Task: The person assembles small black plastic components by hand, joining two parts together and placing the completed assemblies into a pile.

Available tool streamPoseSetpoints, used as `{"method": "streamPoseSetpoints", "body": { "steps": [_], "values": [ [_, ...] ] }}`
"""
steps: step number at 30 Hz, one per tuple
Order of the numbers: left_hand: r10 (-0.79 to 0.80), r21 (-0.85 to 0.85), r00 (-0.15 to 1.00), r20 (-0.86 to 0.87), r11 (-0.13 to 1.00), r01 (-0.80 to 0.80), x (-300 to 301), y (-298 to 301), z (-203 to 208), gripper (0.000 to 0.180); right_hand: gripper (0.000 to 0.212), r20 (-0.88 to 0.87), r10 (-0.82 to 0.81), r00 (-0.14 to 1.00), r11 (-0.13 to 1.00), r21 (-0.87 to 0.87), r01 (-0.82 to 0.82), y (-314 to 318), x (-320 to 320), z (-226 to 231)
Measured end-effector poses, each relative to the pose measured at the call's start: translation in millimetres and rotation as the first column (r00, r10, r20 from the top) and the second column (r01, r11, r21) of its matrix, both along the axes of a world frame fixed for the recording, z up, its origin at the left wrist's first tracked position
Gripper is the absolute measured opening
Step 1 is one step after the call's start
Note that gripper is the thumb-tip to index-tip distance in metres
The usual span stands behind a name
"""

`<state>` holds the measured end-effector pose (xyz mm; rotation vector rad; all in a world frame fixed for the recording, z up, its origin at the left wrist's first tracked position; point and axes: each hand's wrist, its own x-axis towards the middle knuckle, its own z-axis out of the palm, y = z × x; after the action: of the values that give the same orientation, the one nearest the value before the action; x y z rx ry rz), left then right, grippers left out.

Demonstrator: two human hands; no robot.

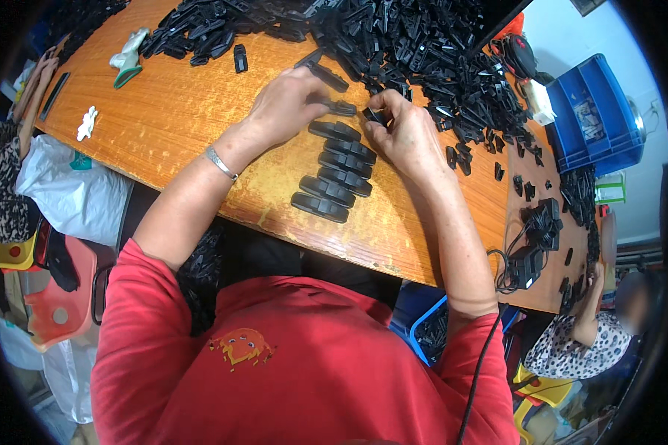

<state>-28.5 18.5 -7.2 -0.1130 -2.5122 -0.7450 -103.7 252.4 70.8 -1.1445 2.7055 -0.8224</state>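
Several long black plastic parts (pixel 319 207) lie side by side in a column on the wooden table in front of me. At the far end of the column, my left hand (pixel 288 104) pinches one more such black plastic part (pixel 340 109) by its left end. Just right of it, my right hand (pixel 407 132) is closed on a small dark plastic piece (pixel 374 116), partly hidden by the fingers. The two held things are close but appear apart. Beyond my left hand lies another long black part (pixel 325 76).
A big heap of black plastic pieces (pixel 393 44) covers the table's far side. A white glove (pixel 128 58) lies at the left. Black adapters with cables (pixel 528 256) and a blue bin (pixel 594 111) are at the right. Other people sit at the left and right edges.
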Motion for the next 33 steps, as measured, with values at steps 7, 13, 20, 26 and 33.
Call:
{"method": "streamPoseSetpoints", "body": {
  "steps": [7,13,20,26,33],
  "values": [
    [0.017,-0.017,1.0,0.002,1.0,-0.017,0.4,2.2,0.5,0.02,0.038,-0.109,-0.027,0.994,0.992,-0.129,0.013,-8.1,-9.0,-19.9],
    [0.033,-0.026,0.999,-0.007,0.999,-0.033,-1.0,4.3,-0.8,0.019,0.033,-0.081,-0.051,0.995,0.991,-0.13,0.04,-13.6,-17.0,-38.7],
    [0.029,-0.012,1.0,-0.003,1.0,-0.029,-3.2,1.9,-4.2,0.02,0.026,-0.249,0.022,0.968,0.983,-0.171,-0.066,-17.9,-24.9,-53.6],
    [0.011,0.045,1.0,-0.014,0.999,-0.011,-5.2,3.5,-7.8,0.018,0.026,-0.309,0.072,0.948,0.982,-0.147,-0.123,-17.8,-38.3,-62.6],
    [-0.004,0.085,0.999,0.038,0.996,0.0,-11.3,6.7,-3.6,0.018,0.022,-0.376,0.206,0.903,0.96,-0.099,-0.261,-30.6,-40.9,-58.2]
  ]
}}
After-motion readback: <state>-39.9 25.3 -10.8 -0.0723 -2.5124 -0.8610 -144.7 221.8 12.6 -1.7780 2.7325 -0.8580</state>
